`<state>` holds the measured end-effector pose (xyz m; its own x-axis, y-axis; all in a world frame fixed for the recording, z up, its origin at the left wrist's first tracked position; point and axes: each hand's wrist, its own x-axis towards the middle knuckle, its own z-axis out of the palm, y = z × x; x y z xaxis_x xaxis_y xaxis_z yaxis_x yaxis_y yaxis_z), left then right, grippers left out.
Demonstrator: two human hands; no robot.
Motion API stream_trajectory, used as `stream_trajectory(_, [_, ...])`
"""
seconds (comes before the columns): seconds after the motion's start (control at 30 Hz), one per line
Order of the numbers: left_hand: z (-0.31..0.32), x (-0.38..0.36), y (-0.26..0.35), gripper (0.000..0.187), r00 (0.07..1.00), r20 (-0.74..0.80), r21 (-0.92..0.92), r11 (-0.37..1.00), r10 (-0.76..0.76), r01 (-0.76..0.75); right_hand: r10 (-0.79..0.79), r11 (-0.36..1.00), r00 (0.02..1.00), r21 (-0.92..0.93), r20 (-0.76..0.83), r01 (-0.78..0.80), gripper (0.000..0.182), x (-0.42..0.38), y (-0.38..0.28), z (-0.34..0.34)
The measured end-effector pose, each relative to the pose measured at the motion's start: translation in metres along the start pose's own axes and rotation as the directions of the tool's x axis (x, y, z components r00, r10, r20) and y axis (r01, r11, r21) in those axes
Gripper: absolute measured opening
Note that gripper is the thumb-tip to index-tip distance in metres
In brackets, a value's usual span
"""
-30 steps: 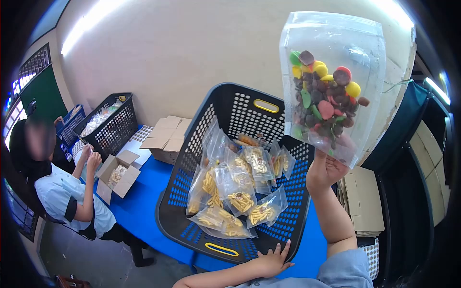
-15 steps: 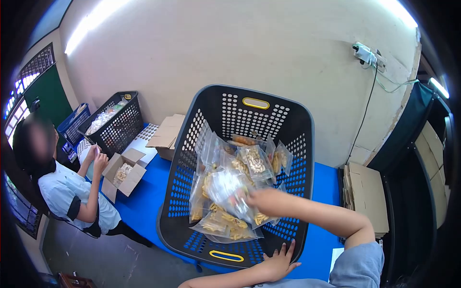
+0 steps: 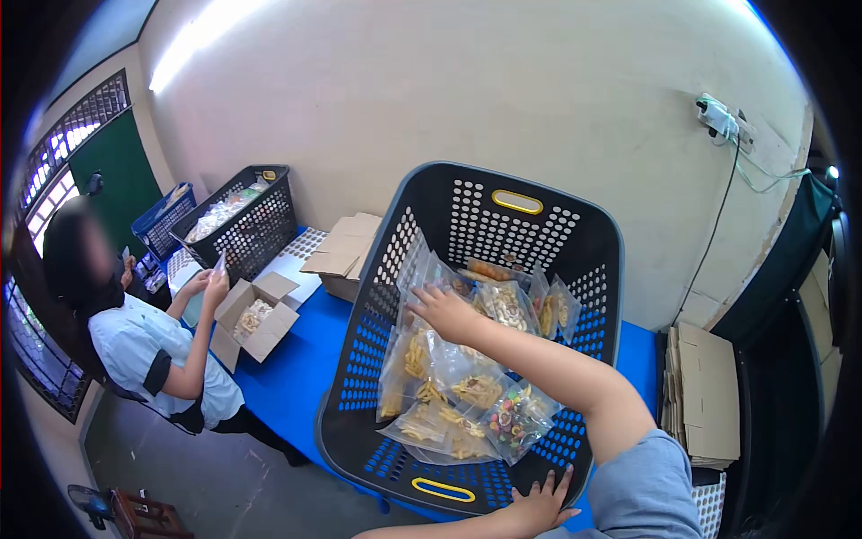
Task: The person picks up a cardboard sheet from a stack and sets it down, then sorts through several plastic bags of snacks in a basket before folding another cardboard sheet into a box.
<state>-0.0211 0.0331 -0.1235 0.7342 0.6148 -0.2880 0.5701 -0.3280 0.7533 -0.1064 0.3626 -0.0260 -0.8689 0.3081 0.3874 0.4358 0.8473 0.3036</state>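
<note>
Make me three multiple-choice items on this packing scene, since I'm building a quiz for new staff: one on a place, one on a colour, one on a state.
1. Where does the bag of coloured sweets lie?
A. In the big black basket, near its front right
B. In the open cardboard box
C. On the floor

2. What colour are the big basket's handles?
A. Red
B. Yellow
C. White

3. What is the right hand doing?
A. Holding a bag up high
B. Resting on the blue table
C. Reaching into the basket, on the clear snack bags

Answers:
1. A, the bag lies among the others by the front right wall.
2. B, both handle slots are edged in yellow.
3. C, the arm stretches across the basket and the hand lies on the bags, while the left hand rests on the near rim.
</note>
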Motion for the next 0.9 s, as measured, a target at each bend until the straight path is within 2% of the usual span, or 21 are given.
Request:
stream_trajectory(0.1, [0.024,0.021,-0.014,0.094,0.997,0.018,0.038,0.997,-0.074,0.073,-0.026,0.999,0.996,-0.044,-0.081,0.023,0.05,0.016,0.009,0.012])
stream_trajectory(0.13, [0.021,0.026,-0.013,0.095,0.991,0.075,0.051,0.993,-0.114,0.11,0.012,0.999,0.999,-0.041,0.047,-0.01,0.049,0.021,0.011,0.013])
stream_trajectory(0.17, [0.02,0.027,-0.013,0.095,0.991,0.069,0.047,0.993,-0.116,0.112,0.049,0.998,0.983,-0.042,0.178,-0.043,0.049,0.023,0.013,0.014])
stream_trajectory(0.2, [0.016,0.026,-0.011,0.095,0.991,0.065,0.03,0.993,-0.113,0.112,0.018,0.998,0.995,-0.056,0.099,-0.012,0.043,0.023,0.017,0.009])
stream_trajectory(0.23, [0.006,0.021,-0.003,0.095,0.992,0.061,0.011,0.994,-0.11,0.11,0.009,0.999,0.994,-0.053,0.106,-0.003,0.043,0.02,0.021,0.003])
stream_trajectory(0.3, [-0.024,-0.001,0.019,0.095,0.994,0.053,-0.074,0.992,-0.097,0.101,0.06,0.998,0.996,-0.016,0.073,-0.059,0.031,0.013,0.033,-0.008])
stream_trajectory(0.37, [-0.05,-0.017,0.036,0.095,0.995,0.053,-0.148,0.985,-0.081,0.088,0.042,0.99,0.999,-0.133,0.022,-0.039,0.01,-0.003,0.052,-0.009])
stream_trajectory(0.43, [-0.058,-0.025,0.044,0.095,0.993,0.048,-0.125,0.986,-0.109,0.114,0.119,0.976,0.993,-0.183,0.017,-0.114,0.006,-0.02,0.073,-0.02])
stream_trajectory(0.5, [-0.055,-0.026,0.041,0.094,0.996,0.024,-0.112,0.99,-0.084,0.086,0.178,0.971,0.984,-0.159,-0.02,-0.179,0.004,-0.037,0.094,-0.039])
stream_trajectory(0.57, [-0.054,-0.028,0.043,0.094,0.998,-0.001,-0.094,0.994,-0.06,0.059,0.252,0.957,0.952,-0.101,-0.172,-0.272,0.002,-0.049,0.108,-0.058])
stream_trajectory(0.63, [-0.057,-0.029,0.048,0.097,0.995,-0.051,-0.034,0.996,-0.084,0.083,0.36,0.924,0.907,-0.053,-0.216,-0.38,0.003,-0.061,0.121,-0.077])
stream_trajectory(0.67, [-0.056,-0.028,0.047,0.097,0.996,-0.047,-0.033,0.996,-0.081,0.079,0.392,0.914,0.868,0.018,-0.305,-0.406,0.003,-0.063,0.119,-0.094])
stream_trajectory(0.73, [-0.055,-0.024,0.044,0.082,0.997,0.011,0.184,0.98,-0.083,0.079,0.416,0.905,0.793,0.113,-0.445,-0.411,0.005,-0.066,0.113,-0.134])
stream_trajectory(0.9, [-0.062,-0.026,0.049,0.081,0.998,0.004,0.139,0.988,-0.062,0.061,0.447,0.891,0.769,0.157,-0.457,-0.425,0.009,-0.069,0.087,-0.211])
